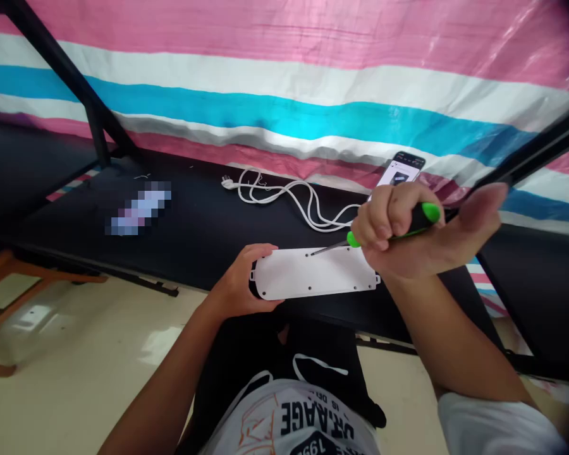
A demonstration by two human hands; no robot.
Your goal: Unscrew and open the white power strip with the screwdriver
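My left hand (pixel 241 284) grips the left end of a white plastic power strip (pixel 313 275), which shows its underside with several small screw holes. My right hand (pixel 398 234) is closed around a green-and-black screwdriver handle (pixel 420 221). The thin steel shaft (pixel 329 248) of the screwdriver slants down to the left, with its tip at a screw hole near the strip's far edge. A white power cord (pixel 284 202) with a plug lies coiled on the table behind the strip. My right hand hides where the cord meets the strip.
A smartphone (pixel 401 169) with a lit screen lies at the far table edge. A pixelated object (pixel 140 208) sits to the left on the black table (pixel 66 208). A striped tarpaulin (pixel 284 95) hangs behind, black metal frame bars (pixel 61 69) stand at the left, and my lap is below.
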